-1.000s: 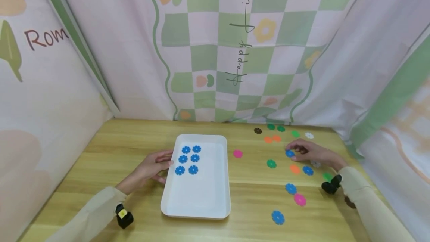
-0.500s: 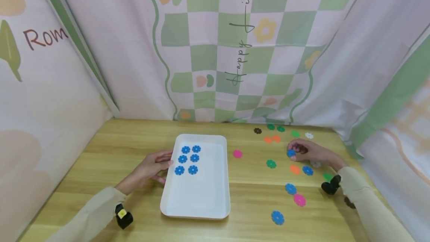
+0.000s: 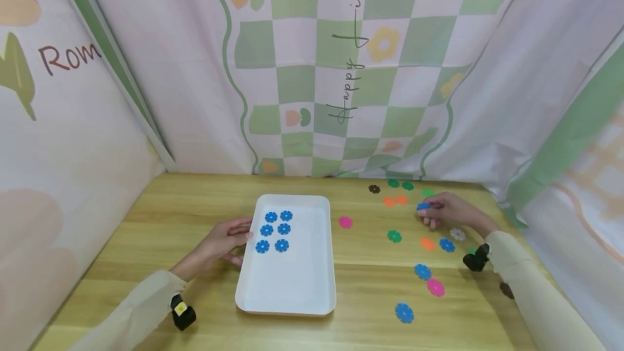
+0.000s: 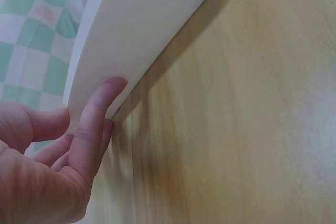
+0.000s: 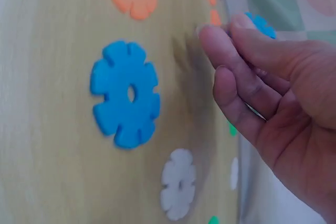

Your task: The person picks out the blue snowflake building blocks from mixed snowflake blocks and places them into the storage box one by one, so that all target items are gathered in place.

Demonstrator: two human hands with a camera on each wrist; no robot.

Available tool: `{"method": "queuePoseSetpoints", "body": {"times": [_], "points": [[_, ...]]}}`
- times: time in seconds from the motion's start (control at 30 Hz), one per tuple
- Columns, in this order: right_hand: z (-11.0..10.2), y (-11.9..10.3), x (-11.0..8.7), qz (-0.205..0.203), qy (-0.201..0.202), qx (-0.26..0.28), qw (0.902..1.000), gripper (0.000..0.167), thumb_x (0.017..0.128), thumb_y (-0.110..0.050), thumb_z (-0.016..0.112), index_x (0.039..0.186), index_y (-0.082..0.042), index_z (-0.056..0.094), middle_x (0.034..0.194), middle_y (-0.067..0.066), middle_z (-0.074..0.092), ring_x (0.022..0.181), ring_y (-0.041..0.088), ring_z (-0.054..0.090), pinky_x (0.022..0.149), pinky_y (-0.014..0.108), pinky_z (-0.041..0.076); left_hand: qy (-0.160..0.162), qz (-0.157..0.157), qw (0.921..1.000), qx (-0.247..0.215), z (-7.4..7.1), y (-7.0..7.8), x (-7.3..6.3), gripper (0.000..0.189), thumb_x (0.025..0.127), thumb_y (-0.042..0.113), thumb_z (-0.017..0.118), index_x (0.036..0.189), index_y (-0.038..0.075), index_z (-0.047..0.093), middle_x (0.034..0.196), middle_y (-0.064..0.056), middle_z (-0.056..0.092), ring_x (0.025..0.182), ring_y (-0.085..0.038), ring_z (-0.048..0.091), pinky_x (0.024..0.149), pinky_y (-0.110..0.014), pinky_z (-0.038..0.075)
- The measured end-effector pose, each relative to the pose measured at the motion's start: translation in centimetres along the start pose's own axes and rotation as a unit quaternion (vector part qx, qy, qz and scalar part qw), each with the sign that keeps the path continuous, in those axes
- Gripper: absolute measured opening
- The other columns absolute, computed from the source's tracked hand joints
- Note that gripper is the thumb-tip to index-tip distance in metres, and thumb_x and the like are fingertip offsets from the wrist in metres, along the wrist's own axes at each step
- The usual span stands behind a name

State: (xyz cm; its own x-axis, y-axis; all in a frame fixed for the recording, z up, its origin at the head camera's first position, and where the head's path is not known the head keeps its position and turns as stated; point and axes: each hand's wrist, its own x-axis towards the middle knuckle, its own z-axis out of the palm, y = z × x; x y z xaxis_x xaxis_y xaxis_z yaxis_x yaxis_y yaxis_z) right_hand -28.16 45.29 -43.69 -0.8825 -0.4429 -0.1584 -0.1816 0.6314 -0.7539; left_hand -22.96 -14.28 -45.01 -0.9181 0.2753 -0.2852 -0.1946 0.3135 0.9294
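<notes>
My right hand [image 3: 446,211] pinches a blue snowflake disc [image 3: 422,206] between thumb and fingers, above the right side of the table. In the right wrist view part of this disc [image 5: 261,24] shows behind the thumb. Beside the white tray [image 3: 292,291], my left hand [image 3: 219,244] rests against its left side. The left wrist view shows the thumb at the tray's rim and an extended finger [image 4: 97,114] on the outer wall [image 4: 142,24]. Several blue discs [image 3: 262,246] lie in two columns in the tray's far left part.
Loose discs lie right of the tray: blue ones [image 3: 404,313], pink [image 3: 345,222], green [image 3: 394,236], orange [image 3: 428,244], brown [image 3: 374,189] and white [image 3: 457,234]. A curtain [image 3: 292,85] hangs behind the wooden table [image 3: 195,194].
My right hand has lifted the blue disc off the table, rising slightly towards the back. The left hand stays at the tray.
</notes>
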Motion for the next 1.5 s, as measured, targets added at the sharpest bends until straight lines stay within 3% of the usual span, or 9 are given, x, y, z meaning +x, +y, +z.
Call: {"method": "queuePoseSetpoints", "body": {"times": [0.17, 0.33, 0.53, 0.73, 0.93, 1.1, 1.2, 1.33, 1.5], "points": [[0.0, -2.0, 0.0, -0.038, -0.002, 0.003, 0.9993, 0.031, 0.112, -0.008, 0.046, 0.113, 0.017, 0.062, 0.091, 0.022, 0.074, 0.077, 0.027, 0.075, 0.072, 0.042, 0.068, 0.001, 0.001, 1.0000, 0.004, 0.0, 0.0, 0.1, 0.055, 0.106, 0.014, 0.061, 0.157, 0.001, 0.044, 0.153, -0.030, 0.051, 0.110, -0.034, 0.071, 0.069, -0.045, 0.069], [0.3, -4.7, 0.1, -0.047, -0.026, 0.026, 0.9982, 0.037, 0.114, -0.009, 0.041, 0.124, 0.024, 0.054, 0.102, 0.031, 0.073, 0.088, 0.030, 0.077, 0.083, 0.048, 0.067, 0.000, 0.004, 1.0000, -0.002, 0.0, -0.1, 0.0, 0.055, 0.106, 0.013, 0.062, 0.156, 0.000, 0.044, 0.153, -0.030, 0.050, 0.108, -0.033, 0.072, 0.069, -0.045, 0.069], [1.4, -7.6, 1.7, -0.064, -0.090, 0.091, 0.9897, 0.042, 0.115, -0.013, 0.037, 0.132, 0.024, 0.046, 0.119, 0.042, 0.065, 0.107, 0.042, 0.073, 0.098, 0.059, 0.060, 0.000, 0.001, 1.0000, 0.002, -0.1, 0.0, 0.1, 0.055, 0.106, 0.013, 0.062, 0.157, 0.001, 0.043, 0.153, -0.031, 0.049, 0.111, -0.034, 0.071, 0.069, -0.045, 0.069], [2.6, -9.7, 3.9, -0.087, -0.089, 0.105, 0.9867, 0.035, 0.113, -0.013, 0.045, 0.130, 0.017, 0.053, 0.118, 0.036, 0.069, 0.105, 0.044, 0.073, 0.095, 0.060, 0.060, 0.003, -0.004, 1.0000, 0.005, 0.0, 0.3, 0.2, 0.055, 0.106, 0.014, 0.062, 0.157, 0.002, 0.044, 0.152, -0.030, 0.051, 0.113, -0.035, 0.070, 0.069, -0.045, 0.069], [4.3, -12.0, 5.6, -0.063, -0.078, 0.106, 0.9893, 0.030, 0.109, -0.017, 0.058, 0.124, 0.008, 0.064, 0.108, 0.020, 0.077, 0.098, 0.040, 0.075, 0.091, 0.062, 0.062, 0.002, -0.009, 1.0000, 0.000, 0.1, 0.2, 0.3, 0.054, 0.106, 0.013, 0.062, 0.156, 0.002, 0.045, 0.152, -0.030, 0.051, 0.112, -0.034, 0.071, 0.069, -0.044, 0.069], [6.1, -14.6, 6.9, -0.025, -0.079, 0.112, 0.9902, 0.029, 0.104, -0.020, 0.067, 0.121, 0.003, 0.071, 0.108, 0.018, 0.078, 0.100, 0.039, 0.075, 0.097, 0.063, 0.060, 0.007, -0.010, 0.9999, 0.004, 0.0, -0.1, 0.4, 0.055, 0.106, 0.015, 0.063, 0.156, 0.003, 0.045, 0.152, -0.030, 0.051, 0.113, -0.035, 0.071, 0.068, -0.044, 0.069], [7.2, -16.2, 7.7, 0.005, -0.077, 0.128, 0.9888, 0.029, 0.102, -0.021, 0.070, 0.120, 0.002, 0.072, 0.109, 0.019, 0.077, 0.102, 0.035, 0.075, 0.100, 0.059, 0.060, 0.006, -0.010, 0.9999, 0.004, 0.0, -0.1, 0.3, 0.055, 0.106, 0.016, 0.063, 0.156, 0.003, 0.045, 0.153, -0.029, 0.051, 0.113, -0.034, 0.071, 0.068, -0.044, 0.069], [8.8, -18.4, 8.8, 0.029, -0.092, 0.141, 0.9853, 0.027, 0.102, -0.016, 0.068, 0.121, 0.003, 0.071, 0.110, 0.019, 0.076, 0.100, 0.028, 0.075, 0.098, 0.045, 0.064, 0.005, -0.009, 0.9999, 0.001, -0.1, 0.0, 0.2, 0.055, 0.105, 0.015, 0.064, 0.156, 0.003, 0.046, 0.154, -0.028, 0.051, 0.113, -0.033, 0.071, 0.068, -0.043, 0.069], [11.3, -20.4, 10.0, 0.040, -0.106, 0.158, 0.9808, 0.022, 0.100, -0.010, 0.068, 0.116, 0.005, 0.073, 0.103, 0.015, 0.077, 0.090, 0.020, 0.075, 0.094, 0.042, 0.065, 0.017, 0.022, 0.9996, 0.000, 0.1, 0.0, -0.1, 0.058, 0.104, 0.010, 0.064, 0.158, 0.006, 0.044, 0.155, -0.031, 0.048, 0.110, -0.036, 0.072, 0.063, -0.044, 0.068]]}}
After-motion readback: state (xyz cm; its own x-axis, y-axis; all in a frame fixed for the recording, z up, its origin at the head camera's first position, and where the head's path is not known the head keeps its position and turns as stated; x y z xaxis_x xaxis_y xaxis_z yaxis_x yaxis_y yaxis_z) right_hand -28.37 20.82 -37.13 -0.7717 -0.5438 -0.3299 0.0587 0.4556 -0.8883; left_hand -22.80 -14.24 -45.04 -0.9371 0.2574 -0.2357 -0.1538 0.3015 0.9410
